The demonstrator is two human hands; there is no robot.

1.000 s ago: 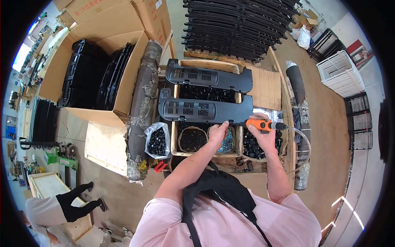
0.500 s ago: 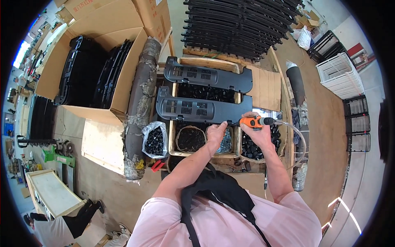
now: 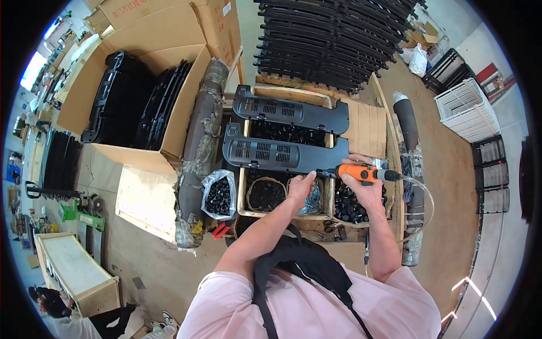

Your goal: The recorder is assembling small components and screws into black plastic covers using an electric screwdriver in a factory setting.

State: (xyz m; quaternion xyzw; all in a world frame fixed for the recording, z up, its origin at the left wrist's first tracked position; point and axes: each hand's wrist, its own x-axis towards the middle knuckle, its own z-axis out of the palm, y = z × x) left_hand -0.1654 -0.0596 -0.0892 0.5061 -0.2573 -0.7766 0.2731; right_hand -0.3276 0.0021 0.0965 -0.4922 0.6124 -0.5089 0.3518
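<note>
Now the left hand (image 3: 301, 185) pinches a small fastener at the near edge of the black vented panel (image 3: 282, 153), and the right hand (image 3: 361, 182), gripping the orange screwdriver (image 3: 361, 172), has swung its tip in to meet it.

We've got both forearms reaching up and forward from the bottom of the view, fairly close together. Our left hand (image 3: 301, 185) has its fingers pinched together at the tips. Our right hand (image 3: 364, 183) is curled in a closed grip, knuckles up.
</note>
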